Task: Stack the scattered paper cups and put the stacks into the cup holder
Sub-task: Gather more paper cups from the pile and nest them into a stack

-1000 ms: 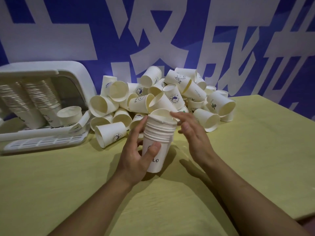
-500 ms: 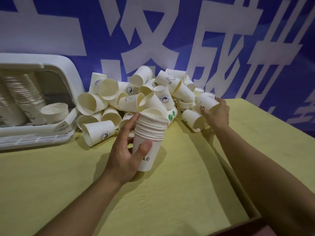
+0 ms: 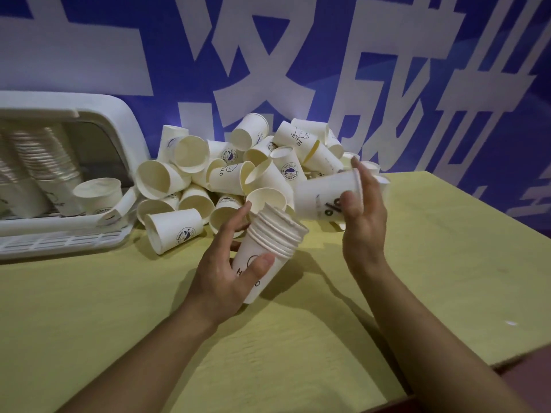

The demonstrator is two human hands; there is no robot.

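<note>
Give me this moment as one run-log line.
left hand: grips cup stack | right hand: holds single cup, sideways near stack | cup holder: partly filled | pile remains

Beyond both my grips the cup pile point(image 3: 238, 174) blocks the way; the cup holder point(image 3: 68, 174) walls off the left. Bare counter point(image 3: 89, 323) lies open below them.

Yellow table point(image 3: 447, 263) carried a heap of loose cups point(image 3: 238, 171) at the back and a white cup holder point(image 3: 59, 234) far left.
</note>
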